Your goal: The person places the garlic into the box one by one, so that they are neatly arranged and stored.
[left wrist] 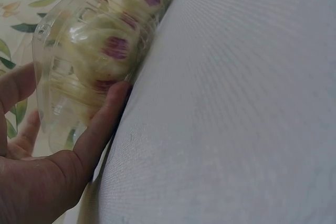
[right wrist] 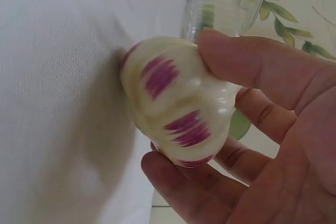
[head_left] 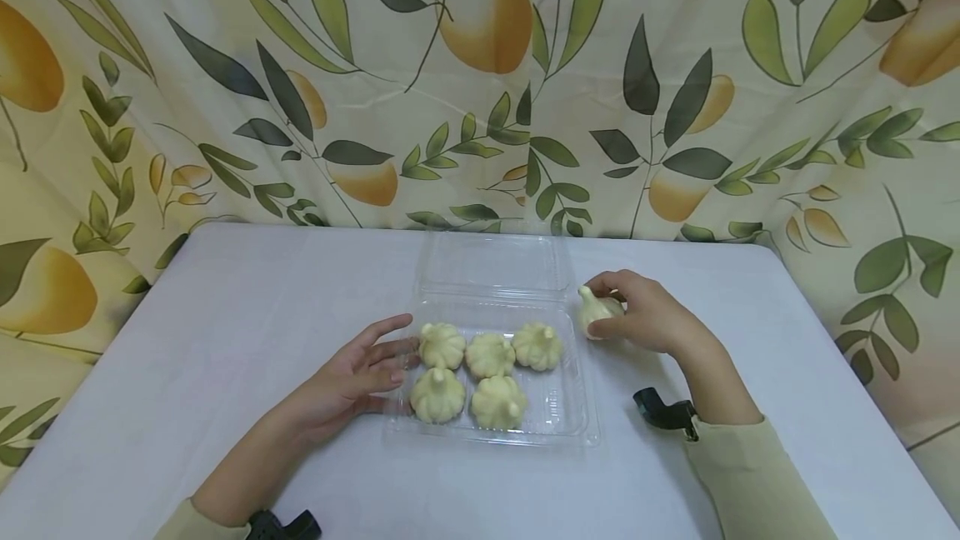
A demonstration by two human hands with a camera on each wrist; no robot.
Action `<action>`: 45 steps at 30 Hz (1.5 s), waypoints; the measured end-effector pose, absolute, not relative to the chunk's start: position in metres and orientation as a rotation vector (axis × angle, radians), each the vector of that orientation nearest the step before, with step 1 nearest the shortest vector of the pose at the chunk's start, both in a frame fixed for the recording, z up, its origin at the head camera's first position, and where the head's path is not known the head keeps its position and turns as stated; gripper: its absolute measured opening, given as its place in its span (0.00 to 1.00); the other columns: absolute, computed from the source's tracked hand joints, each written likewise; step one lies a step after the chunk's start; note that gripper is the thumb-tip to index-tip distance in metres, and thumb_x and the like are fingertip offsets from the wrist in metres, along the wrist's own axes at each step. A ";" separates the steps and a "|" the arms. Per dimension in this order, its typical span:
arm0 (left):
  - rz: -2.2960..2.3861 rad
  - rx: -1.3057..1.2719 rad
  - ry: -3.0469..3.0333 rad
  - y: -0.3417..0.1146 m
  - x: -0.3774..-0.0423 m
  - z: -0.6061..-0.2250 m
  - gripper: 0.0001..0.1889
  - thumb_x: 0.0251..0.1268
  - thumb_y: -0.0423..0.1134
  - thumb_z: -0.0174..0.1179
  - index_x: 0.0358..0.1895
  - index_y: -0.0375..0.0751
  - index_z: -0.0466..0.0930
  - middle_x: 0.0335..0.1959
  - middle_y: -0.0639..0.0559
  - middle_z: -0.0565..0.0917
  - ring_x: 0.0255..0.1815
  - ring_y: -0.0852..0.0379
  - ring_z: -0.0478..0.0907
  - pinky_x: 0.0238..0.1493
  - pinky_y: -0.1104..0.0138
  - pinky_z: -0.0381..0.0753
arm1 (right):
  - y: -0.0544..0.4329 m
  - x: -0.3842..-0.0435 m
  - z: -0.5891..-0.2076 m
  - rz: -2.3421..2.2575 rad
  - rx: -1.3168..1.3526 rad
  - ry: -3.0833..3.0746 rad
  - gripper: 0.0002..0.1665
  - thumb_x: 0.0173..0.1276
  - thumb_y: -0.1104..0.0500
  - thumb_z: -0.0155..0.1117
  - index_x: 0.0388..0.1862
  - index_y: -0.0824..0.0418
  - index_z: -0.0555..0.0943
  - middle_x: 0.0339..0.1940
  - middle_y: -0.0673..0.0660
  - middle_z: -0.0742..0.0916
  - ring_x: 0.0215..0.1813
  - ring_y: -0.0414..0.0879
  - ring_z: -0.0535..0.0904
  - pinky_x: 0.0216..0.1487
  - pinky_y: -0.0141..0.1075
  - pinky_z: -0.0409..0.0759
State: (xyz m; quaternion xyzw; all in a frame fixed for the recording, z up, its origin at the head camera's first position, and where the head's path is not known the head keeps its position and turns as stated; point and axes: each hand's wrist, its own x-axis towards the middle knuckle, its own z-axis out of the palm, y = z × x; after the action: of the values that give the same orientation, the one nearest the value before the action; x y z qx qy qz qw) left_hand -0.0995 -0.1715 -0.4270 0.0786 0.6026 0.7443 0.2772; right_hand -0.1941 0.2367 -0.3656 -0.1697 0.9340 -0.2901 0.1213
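A clear plastic clamshell box lies with its lid folded back. Inside are several pale garlic bulbs, two at the front and the others behind. To the right of the box, my right hand grips another garlic bulb between thumb and fingers, close to the tabletop; purple streaks mark its sides. My left hand has its fingers spread against the left side of the box, and its thumb touches the wall low down in the left wrist view.
A white cloth covers the table. Behind it hangs a curtain printed with fruit and leaves. Black wrist straps show at both cuffs.
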 end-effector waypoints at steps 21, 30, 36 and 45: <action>2.013 0.218 1.609 -0.171 -0.102 -0.424 0.41 0.70 0.32 0.58 0.80 0.50 0.46 0.79 0.37 0.53 0.77 0.35 0.55 0.57 0.45 0.78 | 0.229 -0.184 -0.340 -0.880 -0.573 2.781 0.13 0.60 0.61 0.72 0.43 0.55 0.81 0.49 0.55 0.84 0.59 0.57 0.77 0.59 0.58 0.73; 2.008 0.209 1.606 -0.171 -0.100 -0.427 0.40 0.70 0.32 0.57 0.80 0.50 0.46 0.78 0.37 0.54 0.77 0.35 0.55 0.56 0.44 0.79 | 0.230 -0.176 -0.331 -0.893 -0.576 2.791 0.13 0.61 0.61 0.72 0.44 0.55 0.82 0.49 0.54 0.84 0.57 0.54 0.77 0.56 0.57 0.75; 2.009 0.216 1.607 -0.171 -0.100 -0.427 0.40 0.70 0.31 0.57 0.80 0.50 0.46 0.78 0.37 0.54 0.77 0.35 0.55 0.56 0.45 0.79 | 0.229 -0.173 -0.327 -0.908 -0.580 2.796 0.13 0.61 0.60 0.72 0.45 0.55 0.82 0.48 0.53 0.84 0.56 0.52 0.76 0.53 0.53 0.76; 2.004 0.219 1.609 -0.172 -0.099 -0.427 0.40 0.71 0.32 0.57 0.80 0.50 0.46 0.79 0.37 0.53 0.77 0.35 0.54 0.56 0.45 0.79 | 0.227 -0.168 -0.321 -0.957 -0.607 2.765 0.14 0.62 0.58 0.73 0.46 0.54 0.82 0.50 0.53 0.84 0.60 0.53 0.77 0.55 0.54 0.78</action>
State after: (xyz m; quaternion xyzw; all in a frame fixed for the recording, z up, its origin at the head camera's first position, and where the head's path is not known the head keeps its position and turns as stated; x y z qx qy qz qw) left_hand -0.0993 -0.1717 -0.4266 0.0815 0.5995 0.7463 0.2775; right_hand -0.1682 0.2268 -0.3214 -0.2024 0.9226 -0.3194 0.0765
